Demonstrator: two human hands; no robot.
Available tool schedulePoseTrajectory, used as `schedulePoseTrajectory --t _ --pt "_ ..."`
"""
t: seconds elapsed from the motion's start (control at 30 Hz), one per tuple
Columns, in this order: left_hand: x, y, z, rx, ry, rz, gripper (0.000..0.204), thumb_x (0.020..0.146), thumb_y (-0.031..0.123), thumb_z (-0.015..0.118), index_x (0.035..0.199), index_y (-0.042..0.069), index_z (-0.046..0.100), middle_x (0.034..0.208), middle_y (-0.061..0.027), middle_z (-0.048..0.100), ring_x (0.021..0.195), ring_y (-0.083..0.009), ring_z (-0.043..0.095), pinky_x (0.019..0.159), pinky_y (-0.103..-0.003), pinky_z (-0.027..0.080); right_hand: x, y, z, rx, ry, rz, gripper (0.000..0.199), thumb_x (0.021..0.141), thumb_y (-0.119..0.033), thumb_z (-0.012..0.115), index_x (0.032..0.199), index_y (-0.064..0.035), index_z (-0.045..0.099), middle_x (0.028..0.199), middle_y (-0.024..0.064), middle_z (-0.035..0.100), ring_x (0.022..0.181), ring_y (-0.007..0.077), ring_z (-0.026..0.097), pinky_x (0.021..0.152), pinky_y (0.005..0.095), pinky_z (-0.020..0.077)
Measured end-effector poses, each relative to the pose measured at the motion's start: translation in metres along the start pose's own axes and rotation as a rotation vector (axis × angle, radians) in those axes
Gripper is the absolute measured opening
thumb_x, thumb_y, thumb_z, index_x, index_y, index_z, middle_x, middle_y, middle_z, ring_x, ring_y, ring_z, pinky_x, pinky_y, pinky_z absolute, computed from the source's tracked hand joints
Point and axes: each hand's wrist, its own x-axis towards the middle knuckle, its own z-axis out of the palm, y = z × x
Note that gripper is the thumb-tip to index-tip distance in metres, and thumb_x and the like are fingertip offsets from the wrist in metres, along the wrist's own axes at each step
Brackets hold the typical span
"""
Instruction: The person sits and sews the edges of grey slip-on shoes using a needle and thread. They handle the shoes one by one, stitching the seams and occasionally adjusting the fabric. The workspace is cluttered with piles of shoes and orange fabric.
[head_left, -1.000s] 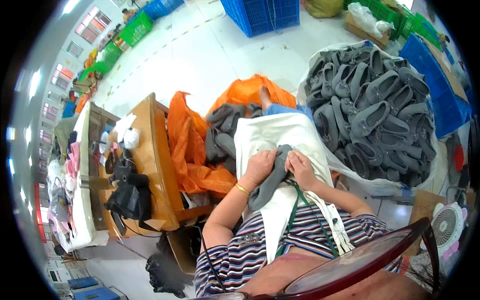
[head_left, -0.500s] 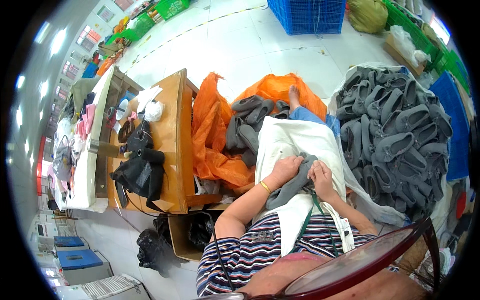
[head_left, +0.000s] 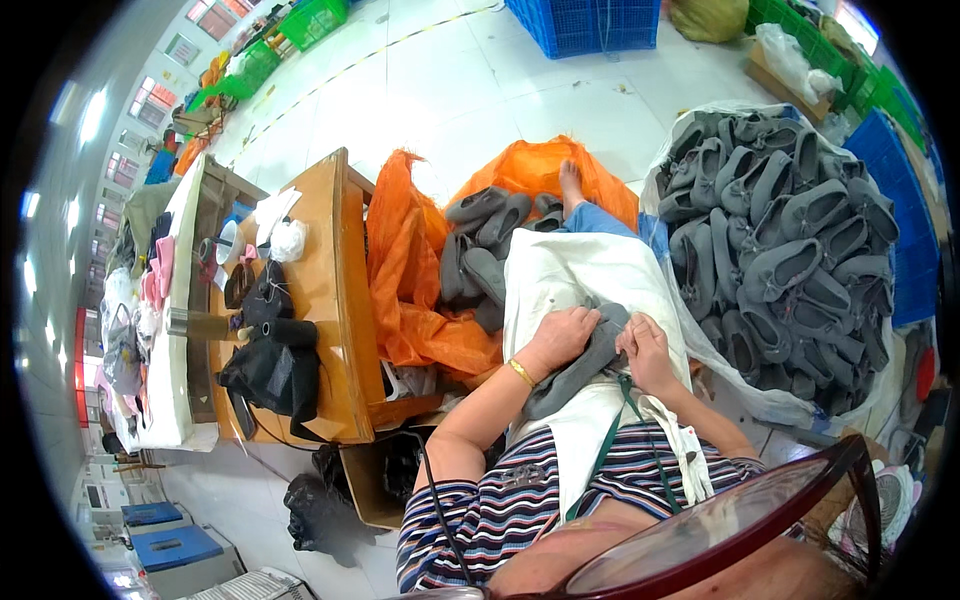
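A grey slip-on fabric shoe (head_left: 572, 380) lies tilted across my lap, over a white apron (head_left: 540, 265). My left hand (head_left: 560, 338) is closed around its upper side, with a gold-coloured bracelet at the wrist. Close beside the shoe's far end, the fingers of my right hand (head_left: 648, 348) are pinched together. Whatever they may hold is too small to see. Part of the shoe is hidden under my left hand.
To my right, a big white sack (head_left: 800, 408) is heaped with grey shoes. An orange sack (head_left: 405, 270) with more shoes lies ahead to the left. A wooden table (head_left: 335, 300) at left carries a black bag (head_left: 270, 375). A blue crate (head_left: 590, 25) stands farther off.
The whole view has shifted a little. The shoe's far end looks straighter and shows more between my hands. My right fingers have drawn slightly away from its edge.
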Motion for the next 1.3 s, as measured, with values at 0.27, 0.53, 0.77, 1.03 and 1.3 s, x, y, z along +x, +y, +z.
schedulePoseTrajectory --t 0.27,0.53,0.77,1.03,1.3 --pt "0.001 -0.002 0.015 -0.123 -0.003 -0.035 0.028 0.082 0.008 0.055 0.108 0.013 0.064 0.089 -0.0113 0.065 0.081 -0.0310 0.065 0.070 -0.042 0.054 -0.014 -0.017 0.002 -0.319 -0.054 -0.008 0.032 0.105 -0.021 0.042 0.076 -0.0059 0.047 0.066 -0.0002 0.042 0.062 0.0102 0.039 0.060 0.0274 0.0371" --pt "0.029 -0.003 -0.027 -0.660 0.007 -0.290 0.035 0.080 0.001 0.066 0.115 0.007 0.066 0.108 -0.0047 0.066 0.093 -0.0207 0.063 0.078 -0.031 0.050 0.015 -0.056 -0.031 -0.899 0.040 -0.539 0.019 0.099 -0.017 0.056 0.092 -0.0006 0.064 0.081 0.0128 0.061 0.076 0.0259 0.061 0.070 0.0331 0.0474" --pt "0.046 0.024 -0.007 -0.563 -0.379 -0.529 0.039 0.088 0.033 0.069 0.074 -0.003 0.070 0.059 -0.0119 0.063 0.054 -0.0182 0.059 0.056 -0.034 0.047 0.002 -0.051 -0.015 -1.178 -0.215 -0.891 0.012 0.085 -0.013 0.070 0.086 -0.0040 0.062 0.077 0.0115 0.058 0.072 0.0292 0.060 0.064 0.0371 0.0492" --pt "0.025 0.008 -0.015 -0.910 -0.387 -0.832 0.021 0.088 0.018 0.071 0.084 -0.002 0.070 0.068 -0.0005 0.064 0.058 -0.0081 0.056 0.056 -0.023 0.046 -0.034 -0.095 -0.103 -1.047 0.003 -0.165 0.012 0.090 -0.014 0.065 0.091 -0.0021 0.066 0.082 0.0078 0.067 0.072 0.0171 0.064 0.066 0.0308 0.0506" --pt "0.019 0.008 -0.012 -0.874 -0.287 -0.803 0.020 0.086 0.018 0.073 0.082 -0.002 0.070 0.065 -0.0003 0.063 0.057 -0.0074 0.054 0.055 -0.024 0.044 -0.008 -0.071 -0.078 -0.749 -0.093 0.056 0.013 0.094 -0.012 0.061 0.101 -0.0015 0.066 0.086 0.0040 0.067 0.075 0.0097 0.063 0.068 0.0271 0.0498"
